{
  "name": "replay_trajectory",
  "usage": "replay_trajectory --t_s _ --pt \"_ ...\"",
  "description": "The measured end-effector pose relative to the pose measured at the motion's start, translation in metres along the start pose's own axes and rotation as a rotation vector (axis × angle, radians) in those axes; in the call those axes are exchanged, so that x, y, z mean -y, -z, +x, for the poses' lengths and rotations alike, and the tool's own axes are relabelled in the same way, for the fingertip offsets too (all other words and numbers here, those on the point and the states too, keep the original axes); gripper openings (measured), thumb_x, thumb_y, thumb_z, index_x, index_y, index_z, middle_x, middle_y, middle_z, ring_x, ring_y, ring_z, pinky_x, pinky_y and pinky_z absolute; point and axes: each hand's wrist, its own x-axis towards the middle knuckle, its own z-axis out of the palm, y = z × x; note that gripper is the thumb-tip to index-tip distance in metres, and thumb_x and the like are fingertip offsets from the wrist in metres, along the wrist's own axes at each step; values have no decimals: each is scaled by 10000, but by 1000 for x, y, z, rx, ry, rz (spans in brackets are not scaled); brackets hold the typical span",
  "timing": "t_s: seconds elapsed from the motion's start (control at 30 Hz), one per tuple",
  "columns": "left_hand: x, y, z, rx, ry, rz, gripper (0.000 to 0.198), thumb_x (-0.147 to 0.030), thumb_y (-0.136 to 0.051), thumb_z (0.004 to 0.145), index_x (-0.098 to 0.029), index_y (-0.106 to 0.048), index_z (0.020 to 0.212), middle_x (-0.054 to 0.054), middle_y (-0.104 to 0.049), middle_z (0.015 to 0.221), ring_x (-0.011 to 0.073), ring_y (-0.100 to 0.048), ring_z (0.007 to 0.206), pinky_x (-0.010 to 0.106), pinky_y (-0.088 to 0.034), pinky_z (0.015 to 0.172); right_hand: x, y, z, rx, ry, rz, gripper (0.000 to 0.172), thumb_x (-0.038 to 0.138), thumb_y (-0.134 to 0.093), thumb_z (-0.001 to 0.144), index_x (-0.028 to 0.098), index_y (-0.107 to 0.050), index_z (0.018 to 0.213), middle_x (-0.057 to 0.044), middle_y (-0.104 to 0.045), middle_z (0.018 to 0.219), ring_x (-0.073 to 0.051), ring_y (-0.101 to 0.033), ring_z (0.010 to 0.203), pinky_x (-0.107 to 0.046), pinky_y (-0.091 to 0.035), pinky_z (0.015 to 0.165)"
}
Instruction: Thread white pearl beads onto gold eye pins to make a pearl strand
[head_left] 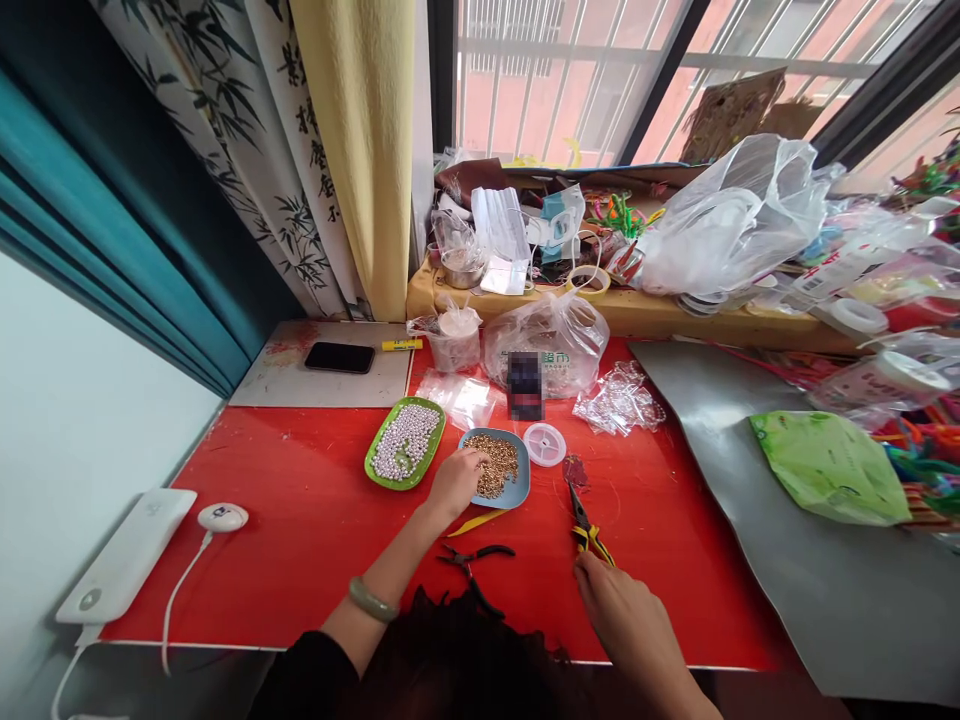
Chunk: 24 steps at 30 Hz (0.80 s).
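Gold beads (496,465) under left hand (454,483)

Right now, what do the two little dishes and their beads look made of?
Green dish and blue dish: probably plastic, flat uniform colour. White beads: pearly sheen, perhaps imitation pearl. Beads under the left hand: golden, with a metallic glint, maybe metal or coated plastic.

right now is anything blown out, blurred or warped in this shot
Head view: daylight through the window washes the outside pale; a blurred dark patch covers something before the clear bag; wide-lens warp bends the red table edges; the left hand at the blue dish stays sharp.
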Motion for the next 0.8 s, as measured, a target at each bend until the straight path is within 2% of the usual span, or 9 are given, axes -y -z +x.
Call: replay_trajectory --t_s 0.1,0.2,0.5,0.67,0.8 --pt "0 -10 11 105 -33 149 256 -274 -548 878 -161 -571 1106 88 -586 1157 224 -589 995 439 -496 836 -6 7 -4 5 -43 -72 228 218 -403 880 230 -560 715 -59 -719 721 -261 -671 580 -239 -156 423" --pt "3 -11 12 143 -40 257 260 -276 -547 879 -162 -568 1112 88 -585 1156 223 -591 988 435 -500 828 1 11 -4 17 -43 -82 228 225 -387 901 241 -565 758 -42 -729 789 -260 -686 659 -241 -186 442" --pt "23 -2 14 84 14 366 265 -277 -541 883 -157 -563 1119 87 -590 1145 220 -598 974 432 -505 819 25 -1 15 11 10 26 230 217 -365 899 222 -567 790 -49 -716 785 -223 -672 677 -249 -249 478" --pt "25 6 19 67 0 325 253 -279 -534 888 -156 -567 1107 83 -603 1116 205 -611 932 411 -518 792 28 -14 26 -14 52 225 233 253 -341 907 214 -548 809 -15 -677 694 -171 -640 636 -238 -367 552" --pt "24 10 19 49 -22 292 244 -277 -533 888 -157 -572 1097 81 -605 1111 203 -611 931 409 -517 794 28 -23 32 -52 73 386 270 313 -302 919 207 -531 822 -1 -629 652 -146 -605 588 -225 -404 574"
